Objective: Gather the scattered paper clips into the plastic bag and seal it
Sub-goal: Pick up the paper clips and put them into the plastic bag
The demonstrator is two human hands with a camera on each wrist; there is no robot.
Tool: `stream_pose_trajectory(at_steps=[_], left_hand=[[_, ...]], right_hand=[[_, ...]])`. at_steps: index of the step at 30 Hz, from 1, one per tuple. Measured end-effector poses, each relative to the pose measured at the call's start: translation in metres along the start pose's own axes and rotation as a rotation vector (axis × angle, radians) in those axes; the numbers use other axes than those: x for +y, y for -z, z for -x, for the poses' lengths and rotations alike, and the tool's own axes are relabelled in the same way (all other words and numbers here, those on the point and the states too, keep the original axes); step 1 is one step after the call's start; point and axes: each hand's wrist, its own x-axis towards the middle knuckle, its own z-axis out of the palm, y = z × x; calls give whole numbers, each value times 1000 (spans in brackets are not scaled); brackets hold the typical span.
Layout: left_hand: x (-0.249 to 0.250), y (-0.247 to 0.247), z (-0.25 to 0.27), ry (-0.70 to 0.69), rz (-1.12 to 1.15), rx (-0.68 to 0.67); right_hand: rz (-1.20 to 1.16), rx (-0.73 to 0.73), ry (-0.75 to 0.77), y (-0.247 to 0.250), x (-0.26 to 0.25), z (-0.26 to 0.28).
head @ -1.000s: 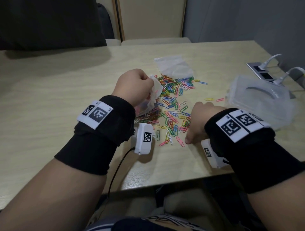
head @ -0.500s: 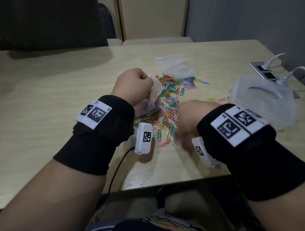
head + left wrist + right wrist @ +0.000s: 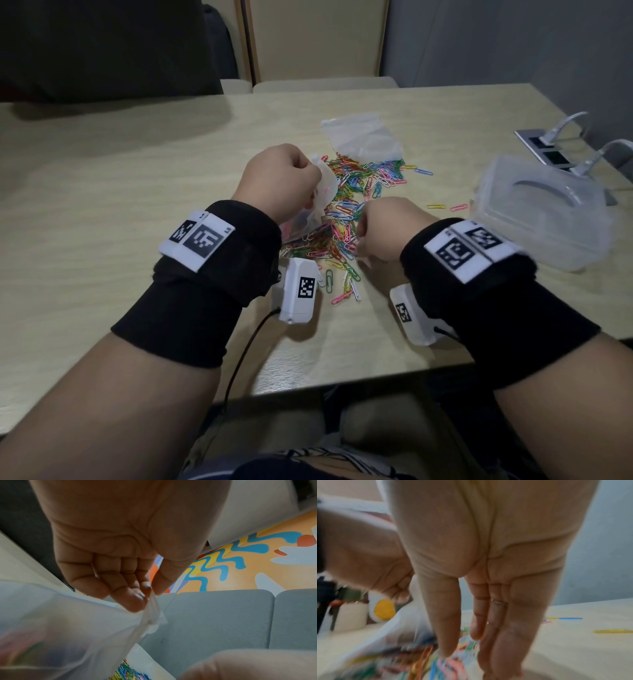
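Observation:
Colourful paper clips (image 3: 356, 192) lie heaped mid-table. My left hand (image 3: 281, 178) holds a small clear plastic bag (image 3: 323, 192) at the heap's left side, rim pinched between thumb and fingertips (image 3: 144, 599). Some clips show blurred inside the bag (image 3: 25, 649). My right hand (image 3: 383, 233) is at the heap's near right. Its fingers (image 3: 489, 635) point straight down onto the clips (image 3: 447, 666), just beside the bag's mouth (image 3: 399, 628). That wrist view is blurred by motion.
A second clear bag (image 3: 363, 137) lies flat behind the heap. A translucent plastic container (image 3: 541, 212) sits at the right, with table sockets and white cables (image 3: 548, 150) behind it. Two stray clips (image 3: 445, 207) lie near the container. The table's front edge (image 3: 342, 380) is close.
My right hand has swept left from the heap's near right edge toward the bag, dragging over the clips. My left hand has stayed put, still pinching the bag.

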Motion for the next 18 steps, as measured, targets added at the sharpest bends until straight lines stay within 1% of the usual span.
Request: stream_pose_trajectory(at_steps=[2,6,8,10,11,14,16,18], left_hand=[[-1,0,0,1,-3,4],[-1,-3,-1,-6,-2,1],[0,-4,0,-15,-7,-4],[1,-4,0,-21,-15,-5],[0,-4,0,-22,-18,-5],[0,-2,0,-20,-15,-3],[1,0,0,-19,-16,6],[0,4,0,-17,-14,19]], right_hand=[[38,-14,0,10,10,8],[279,-165,-107,20,29,27],[299,-227,-149,16,28,33],[265,-251,-134,11,22,33],[267,-246,-110,10,18,31],[266,-158,-17,5,3,21],[239,-104,22,3,-4,14],[229,-79,52,5,-9,13]])
